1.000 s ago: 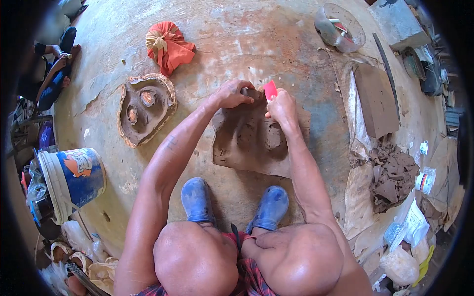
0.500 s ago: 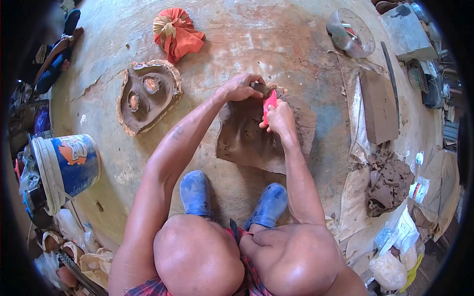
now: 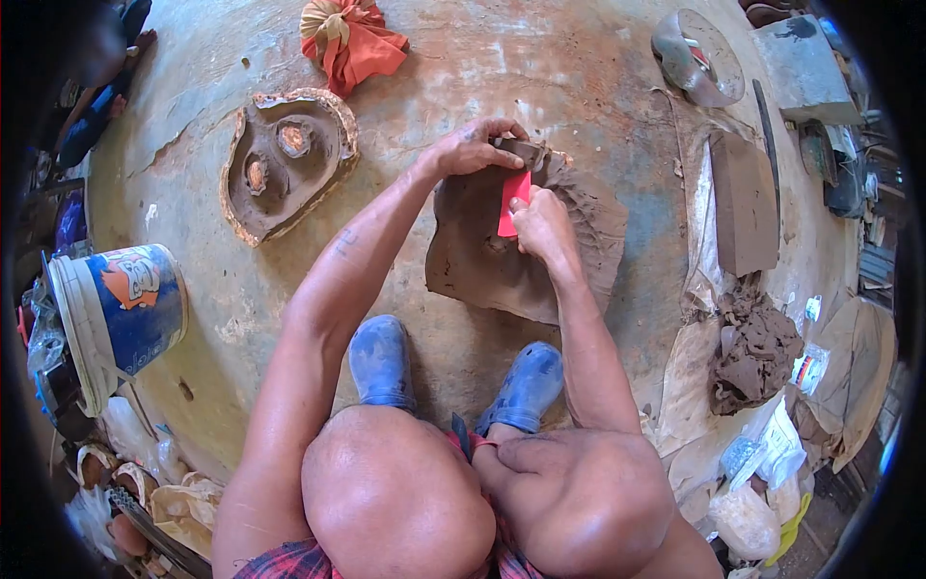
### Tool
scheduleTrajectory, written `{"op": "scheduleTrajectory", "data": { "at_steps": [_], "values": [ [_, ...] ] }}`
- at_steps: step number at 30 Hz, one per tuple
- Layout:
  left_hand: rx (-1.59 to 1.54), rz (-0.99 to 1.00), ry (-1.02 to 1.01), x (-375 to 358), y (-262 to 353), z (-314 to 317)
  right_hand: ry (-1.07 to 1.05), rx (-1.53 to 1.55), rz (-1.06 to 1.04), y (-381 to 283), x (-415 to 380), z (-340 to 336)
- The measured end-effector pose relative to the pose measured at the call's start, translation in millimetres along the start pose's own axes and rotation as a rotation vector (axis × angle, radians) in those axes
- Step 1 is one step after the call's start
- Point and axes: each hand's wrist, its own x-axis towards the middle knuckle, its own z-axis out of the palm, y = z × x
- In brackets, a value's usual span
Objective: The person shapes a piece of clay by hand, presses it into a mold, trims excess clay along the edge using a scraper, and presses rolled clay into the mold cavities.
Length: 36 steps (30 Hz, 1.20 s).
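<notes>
1. Concrete floor [image 3: 540, 68]: a round, stained working surface that bears everything below. The person squats on it in blue shoes [image 3: 526, 386], just behind the working point.

2. Clay slab [image 3: 526, 261]: a wide, dark, irregular sheet lying flat on the floor directly under both hands. Its far edge is raised and ridged where the hands meet.

3. Blue and white bucket [image 3: 121, 314]: stands well to the left of the grip, at the floor's edge.

4. Clay mould [image 3: 285, 164]: a pale-rimmed form with two hollows, lying to the left of the grip and well apart from the slab.

5. Clay heap [image 3: 757, 352]: loose lumps on plastic sheeting, to the right and nearer the person.

6. Rectangular clay block [image 3: 743, 203]: lies to the right of the grip, beyond the heap.

7. Orange cloth bundle [image 3: 352, 39]: tied, beyond and left of the grip.

8. Left hand [image 3: 473, 150]: fingers curled and pressed down on the slab's raised far edge, touching the clay.

9. Right hand [image 3: 542, 227]: fingers closed in a pinch on the red scraper, just beside the left hand.

10. Red scraper [image 3: 511, 205]: a thin flat card held on edge between the two hands, its lower end against the slab's surface.
</notes>
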Motion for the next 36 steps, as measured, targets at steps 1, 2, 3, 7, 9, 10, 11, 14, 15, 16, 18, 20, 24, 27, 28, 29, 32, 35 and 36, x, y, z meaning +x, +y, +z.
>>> {"op": "scheduleTrajectory", "data": {
  "at_steps": [1,2,3,7,9,10,11,14,15,16,18,20,24,27,28,29,32,35,36],
  "values": [
    [-0.006,0.0,0.003,0,-1,0,0.016,-0.017,-0.035,2,0,2],
    [-0.07,0.006,-0.01,0,-1,-1,0.013,-0.023,-0.035,4,1,4],
    [-0.133,0.01,-0.024,-2,-1,-1,0.001,-0.033,-0.029,2,0,6],
    [-0.11,0.005,0.02,-4,-1,-1,-0.018,-0.041,-0.075,-6,-4,5],
    [-0.177,0.004,0.031,-6,-1,-2,-0.074,-0.055,-0.04,-20,-8,-3],
    [-0.18,0.001,0.036,-7,-1,-2,-0.123,-0.062,-0.001,-27,-11,-5],
    [-0.252,-0.005,0.044,-7,-1,-3,-0.125,-0.065,-0.003,-28,-9,-2],
    [-0.366,0.004,0.073,-7,-5,-4,-0.173,-0.084,-0.046,-28,-8,5],
    [-0.406,0.018,0.092,-9,-5,-3,-0.203,-0.08,-0.013,-31,-11,4],
    [-0.409,0.014,0.095,-11,-5,-3,-0.23,-0.075,0.018,-35,-13,3],
    [-0.479,0.02,0.119,-13,-3,-5,-0.269,-0.126,0.0,-43,-16,1],
    [-0.537,0.016,0.113,-16,-1,-8,-0.306,-0.173,-0.016,-43,-19,2],
    [-0.507,0.038,0.212,-19,-5,-10,-0.354,-0.213,-0.072,-36,-24,10],
    [-0.578,0.104,0.277,-24,-4,-14,-0.347,-0.235,-0.144,-30,-25,14],
    [-0.58,0.1,0.276,-26,-6,-15,-0.347,-0.249,-0.183,-29,-25,14],
    [-0.593,0.12,0.289,-27,-7,-18,-0.348,-0.249,-0.183,-29,-24,14],
    [-0.605,0.141,0.319,-35,-2,-22,-0.424,-0.289,-0.13,-31,-24,12],
    [-0.626,0.149,0.357,-43,-2,-24,-0.446,-0.279,-0.183,-31,-27,11],
    [-0.636,0.152,0.378,-47,-2,-23,-0.457,-0.286,-0.163,-33,-29,10]
  ]
}}
